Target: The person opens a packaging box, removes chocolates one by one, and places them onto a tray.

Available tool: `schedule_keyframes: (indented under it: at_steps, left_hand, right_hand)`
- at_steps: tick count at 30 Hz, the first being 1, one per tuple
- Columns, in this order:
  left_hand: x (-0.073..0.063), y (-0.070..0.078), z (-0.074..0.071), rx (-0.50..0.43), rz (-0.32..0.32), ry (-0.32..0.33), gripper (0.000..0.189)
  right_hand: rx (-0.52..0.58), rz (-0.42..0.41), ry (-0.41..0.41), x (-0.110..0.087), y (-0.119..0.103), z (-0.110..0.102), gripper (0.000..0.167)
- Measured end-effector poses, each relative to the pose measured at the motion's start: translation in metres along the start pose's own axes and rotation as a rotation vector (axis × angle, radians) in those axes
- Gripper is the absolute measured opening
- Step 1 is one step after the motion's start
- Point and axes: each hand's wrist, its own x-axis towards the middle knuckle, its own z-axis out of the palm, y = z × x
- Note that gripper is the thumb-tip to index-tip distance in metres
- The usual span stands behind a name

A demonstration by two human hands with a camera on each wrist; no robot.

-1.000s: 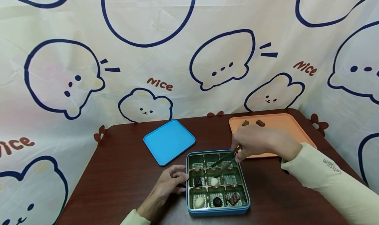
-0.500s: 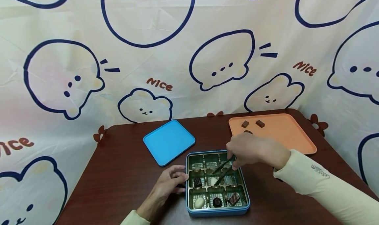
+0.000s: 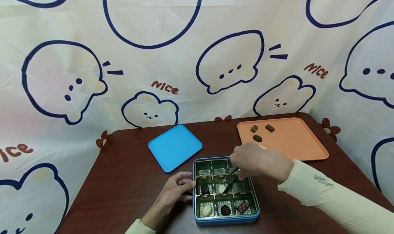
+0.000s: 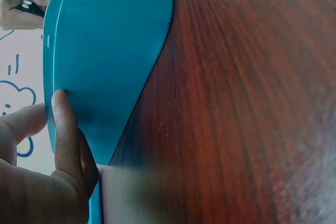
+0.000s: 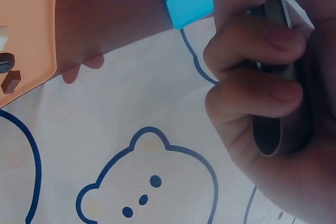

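Observation:
A blue tin [image 3: 226, 221] with a gold divided insert stands at the front of the table. My left hand [image 3: 175, 189] rests its fingertips against the tin's left side; the left wrist view has them on the blue wall [image 4: 110, 51]. My right hand [image 3: 260, 161] grips dark tongs [image 3: 228, 186], whose tips point down into the middle compartment at a white chocolate [image 3: 222, 188]. Whether they pinch it is unclear. Other compartments hold a dark chocolate [image 3: 205, 189], a white oval one [image 3: 207, 211], a round dark one [image 3: 225, 210] and a striped one [image 3: 243, 207].
An orange tray [image 3: 301, 141] at the back right bears brown square chocolates [image 3: 270, 128], a dark oval one [image 3: 257, 138] and a white piece [image 3: 262, 146] partly behind my right hand. A blue tray [image 3: 175, 148] lies behind the tin. A patterned cloth hangs behind.
My right hand has moved left and toward me, bringing the tongs' tips lower, to the white chocolate in the middle compartment. More of the orange tray's chocolates show. My left hand stays put.

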Motion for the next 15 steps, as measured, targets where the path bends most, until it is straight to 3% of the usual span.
schedule_keyframes:
  at_steps: [10, 15]
  left_hand:
    - [-0.0012, 0.0003, -0.0011, -0.005, 0.009, -0.011, 0.054]
    - [-0.0012, 0.0, -0.0005, -0.007, 0.006, -0.008, 0.054]
  right_hand:
    - [-0.054, 0.006, 0.043, 0.001, -0.0084, 0.0031, 0.022]
    - [-0.08, -0.005, 0.056, 0.0029, -0.0091, 0.0072, 0.05]
